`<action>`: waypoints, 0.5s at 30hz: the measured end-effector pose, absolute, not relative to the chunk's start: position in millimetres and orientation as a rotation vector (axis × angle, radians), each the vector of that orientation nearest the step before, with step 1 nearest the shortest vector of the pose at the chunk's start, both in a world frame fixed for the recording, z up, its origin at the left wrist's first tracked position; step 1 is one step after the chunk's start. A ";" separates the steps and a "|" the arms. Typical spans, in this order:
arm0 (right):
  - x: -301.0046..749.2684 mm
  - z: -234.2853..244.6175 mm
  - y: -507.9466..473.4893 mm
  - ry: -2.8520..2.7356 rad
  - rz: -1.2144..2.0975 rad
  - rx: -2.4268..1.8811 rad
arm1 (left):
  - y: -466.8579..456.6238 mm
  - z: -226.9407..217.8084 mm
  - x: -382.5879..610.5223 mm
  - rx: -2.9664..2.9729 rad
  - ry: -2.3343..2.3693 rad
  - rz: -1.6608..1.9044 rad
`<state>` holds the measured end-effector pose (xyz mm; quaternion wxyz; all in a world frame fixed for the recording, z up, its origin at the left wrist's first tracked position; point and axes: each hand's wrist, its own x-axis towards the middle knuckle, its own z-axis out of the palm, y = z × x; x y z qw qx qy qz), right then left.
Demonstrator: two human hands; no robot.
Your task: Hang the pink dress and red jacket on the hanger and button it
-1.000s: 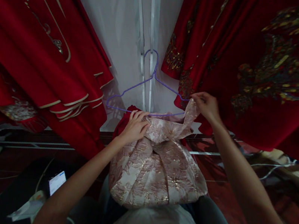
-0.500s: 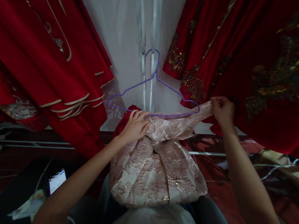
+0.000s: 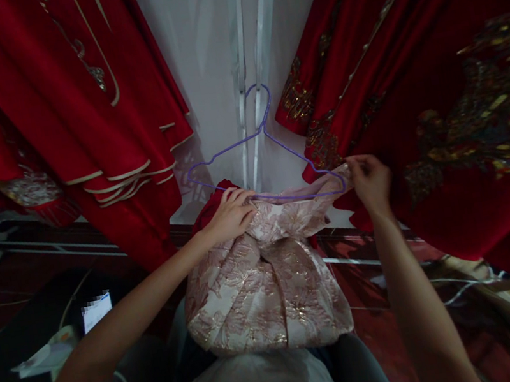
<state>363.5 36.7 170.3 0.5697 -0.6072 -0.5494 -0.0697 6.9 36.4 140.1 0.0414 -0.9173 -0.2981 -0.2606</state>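
A pale pink brocade garment (image 3: 245,296) with gold floral patterning lies bunched across my lap. Its upper band is folded over the lower bar of a purple wire hanger (image 3: 289,148), whose hook points away from me. My left hand (image 3: 230,215) grips the garment's folded edge and the hanger bar at the left, fingers over the top. At the hanger's right corner, my right hand (image 3: 372,180) pinches the raised end of the band between thumb and fingers. Dark red cloth (image 3: 212,209) shows behind my left hand, partly covered by the brocade.
Red embroidered garments (image 3: 125,134) hang at the left, and more red garments with gold beadwork (image 3: 466,119) hang close beside my right hand. A white wall panel (image 3: 194,52) stands ahead. A lit phone (image 3: 97,314) lies on a dark surface at the left.
My right hand has moved left and slightly up with the band's end, which now curls closer around the hanger's right corner. My left hand stays in place.
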 end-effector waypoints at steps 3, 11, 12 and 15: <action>336.2 186.3 40.4 -1.371 -0.211 -1.398 | 36.6 138.7 15.5 -2.803 -0.908 -0.782; 350.7 184.8 35.1 -1.364 -0.276 -1.456 | 29.5 146.9 8.5 -2.700 -0.961 -0.669; 359.1 180.6 32.8 -1.342 -0.278 -1.477 | 29.4 147.4 5.6 -2.687 -0.959 -0.662; 378.4 169.8 26.2 -1.302 -0.267 -1.519 | 29.9 147.2 1.5 -2.655 -0.951 -0.648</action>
